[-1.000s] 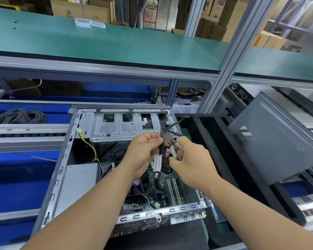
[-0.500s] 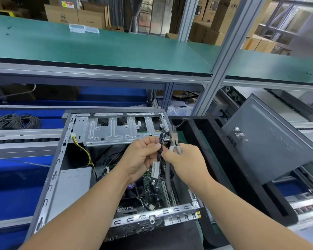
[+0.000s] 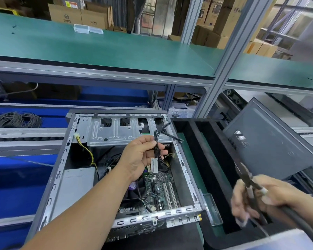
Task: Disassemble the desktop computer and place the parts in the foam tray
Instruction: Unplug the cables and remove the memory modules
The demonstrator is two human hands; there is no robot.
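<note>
Two hands busy, left grip (image 3: 143,156) pinching cable bundle (image 3: 156,150) over open case (image 3: 184,165), right grip (image 3: 260,197) clutching pliers (image 3: 246,177)

Cable bundle (image 3: 156,147) in left hand (image 3: 143,159), pliers (image 3: 248,179) in right hand (image 3: 260,201)

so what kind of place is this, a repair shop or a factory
Most likely a factory or warehouse disassembly line, not a small repair shop. A long green workbench on aluminium framing runs past, cardboard boxes are stacked behind it, and the open computer case sits beside a black foam tray.
</note>
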